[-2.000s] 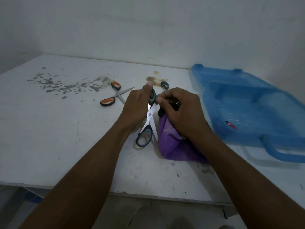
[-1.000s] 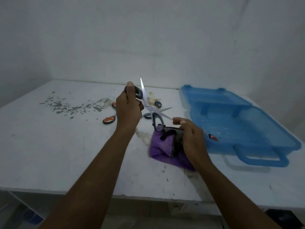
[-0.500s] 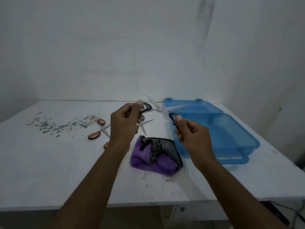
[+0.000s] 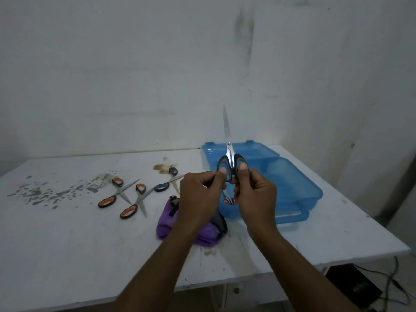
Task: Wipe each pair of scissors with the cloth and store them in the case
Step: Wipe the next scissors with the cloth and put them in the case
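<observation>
Blue-grey-handled scissors [image 4: 229, 152] stand upright in the air with the blades together, tip pointing up. My left hand [image 4: 200, 199] pinches the left handle loop and my right hand [image 4: 254, 194] pinches the right loop. Below my hands the purple cloth [image 4: 167, 221] lies bunched on the white table, partly hidden by my left forearm. The open blue plastic case [image 4: 299, 188] lies behind my hands to the right; a red-handled item shows inside it. Two orange-handled scissors [image 4: 119, 192] [image 4: 136, 202] and one blue-handled pair [image 4: 166, 183] lie on the table to the left.
The white table [image 4: 67, 244] has grey paint flecks at far left and a brown stain [image 4: 165, 166] near the back wall. The table's front and right edges are close. A dark box with cables [image 4: 360, 287] lies on the floor at lower right.
The scissors went from spread open and tilted to closed and upright, raised in front of the case. My right hand left the cloth and took the second handle loop. The camera view lifted.
</observation>
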